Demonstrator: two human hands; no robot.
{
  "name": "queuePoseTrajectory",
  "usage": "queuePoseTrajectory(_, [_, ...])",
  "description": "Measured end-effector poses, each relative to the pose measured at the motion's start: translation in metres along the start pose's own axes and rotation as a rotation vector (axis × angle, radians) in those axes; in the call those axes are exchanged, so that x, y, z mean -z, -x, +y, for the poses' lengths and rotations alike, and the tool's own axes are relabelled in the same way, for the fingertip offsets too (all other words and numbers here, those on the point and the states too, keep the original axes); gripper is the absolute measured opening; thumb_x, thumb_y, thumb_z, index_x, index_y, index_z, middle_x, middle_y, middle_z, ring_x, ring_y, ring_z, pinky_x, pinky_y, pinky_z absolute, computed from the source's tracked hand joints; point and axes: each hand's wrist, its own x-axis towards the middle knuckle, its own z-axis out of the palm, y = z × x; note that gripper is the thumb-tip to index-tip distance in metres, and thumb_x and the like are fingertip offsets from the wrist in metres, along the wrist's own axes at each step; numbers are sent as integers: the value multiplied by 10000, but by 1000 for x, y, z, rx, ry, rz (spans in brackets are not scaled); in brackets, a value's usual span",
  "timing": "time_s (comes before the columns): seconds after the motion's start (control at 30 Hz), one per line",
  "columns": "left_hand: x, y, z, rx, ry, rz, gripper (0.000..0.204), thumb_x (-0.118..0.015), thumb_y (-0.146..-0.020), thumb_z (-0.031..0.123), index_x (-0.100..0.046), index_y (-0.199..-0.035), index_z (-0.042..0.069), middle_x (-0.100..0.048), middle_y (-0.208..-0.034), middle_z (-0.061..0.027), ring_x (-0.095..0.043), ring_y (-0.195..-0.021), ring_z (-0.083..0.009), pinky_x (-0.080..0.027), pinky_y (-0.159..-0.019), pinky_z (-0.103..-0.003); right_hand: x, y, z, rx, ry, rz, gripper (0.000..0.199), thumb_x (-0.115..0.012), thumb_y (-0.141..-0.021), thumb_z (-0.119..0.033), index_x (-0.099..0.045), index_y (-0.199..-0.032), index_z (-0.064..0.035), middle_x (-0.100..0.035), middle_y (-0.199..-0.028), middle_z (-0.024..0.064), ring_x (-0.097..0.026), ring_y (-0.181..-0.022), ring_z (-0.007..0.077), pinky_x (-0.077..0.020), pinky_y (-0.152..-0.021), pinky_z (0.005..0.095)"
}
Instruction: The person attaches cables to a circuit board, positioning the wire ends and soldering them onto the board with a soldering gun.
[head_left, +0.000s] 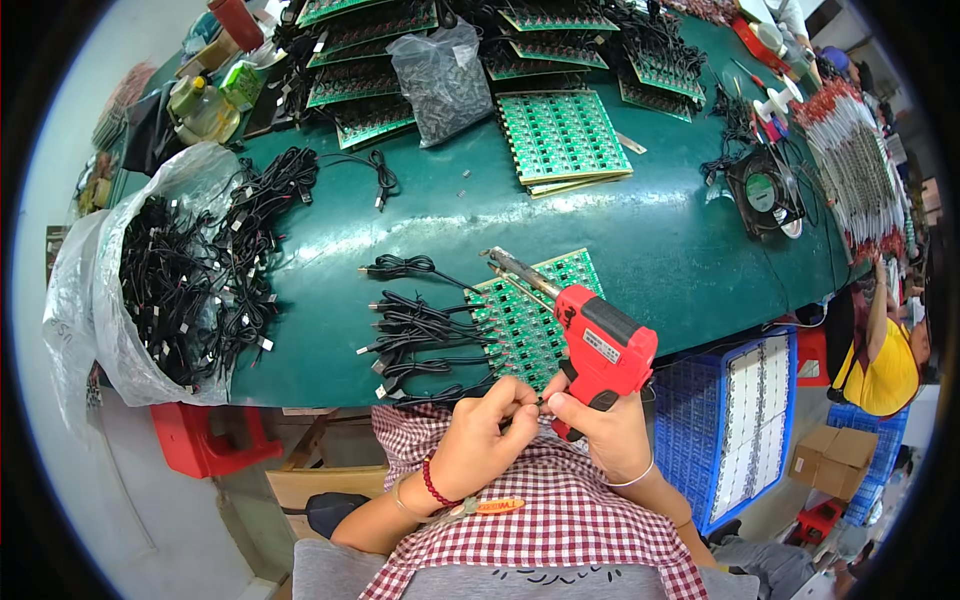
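Right hand (pixel 605 425) clasps red soldering gun (pixel 600 345), tip far-left over green board (pixel 530 315) at near table edge. Left hand (pixel 490 425) pinches small part, unidentifiable, just left of gun grip.

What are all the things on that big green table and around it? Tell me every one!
table: one, dark green, across the middle
soldering gun: one, red with a metal tip, in the right hand
circuit board panel: one, green, under the gun tip, black cables attached
loose cables: several, black, left of that panel
board stacks: many, green, far side of the table
plastic sack of cables: one, clear, table's left end
small parts bag: one, clear, at the back
fan: one, black, right side
crate: one, blue, lower right
stool: one, red, lower left
left hand: pinching something small
right hand: gripping the gun
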Motion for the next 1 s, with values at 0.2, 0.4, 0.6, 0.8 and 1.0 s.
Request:
queuePoseTrajectory(0.2, [4,-4,6,210,146,-67,91,-530,-905,59,-543,-865,-22,-580,-575,-24,-536,-479,-45,-416,-450,-202,-2,3,-5,110,9,13,139,-660,-841,-4,-629,-977,4,-648,-889,37,-610,-823,91,-490,-724,239])
queuePoseTrajectory(0.4, [0,-2,1,127,-19,-67,92,-536,-907,68,-548,-870,-15,-579,-604,-26,-522,-474,-54,-417,-449,-206,0,5,4,139,112,30,165,-672,-817,31,-629,-973,0,-654,-897,32,-620,-833,98,-501,-744,259])
queuePoseTrajectory(0.6, [-3,-4,4,-131,-245,107,112,-663,-776,-27,-564,-828,-21,-581,-720,-76,-550,-550,-106,-431,-488,-237,2,6,3,63,210,59,115,-694,-805,-10,-655,-913,-3,-684,-851,38,-634,-774,104,-510,-721,261])
queuePoseTrajectory(0.8, [-6,-1,0,-134,-214,151,107,-680,-776,-12,-584,-823,-17,-593,-707,-77,-576,-557,-113,-431,-475,-238,-8,9,9,125,124,81,86,-669,-828,-24,-650,-908,-1,-623,-747,11,-547,-641,63,-432,-564,223])
queuePoseTrajectory(1.0, [-1,-8,9,-130,-327,223,84,-674,-786,-2,-596,-814,-13,-593,-698,-98,-592,-553,-134,-452,-496,-258,4,7,10,110,135,53,100,-662,-840,-22,-638,-931,11,-675,-868,42,-637,-799,110,-507,-735,261])
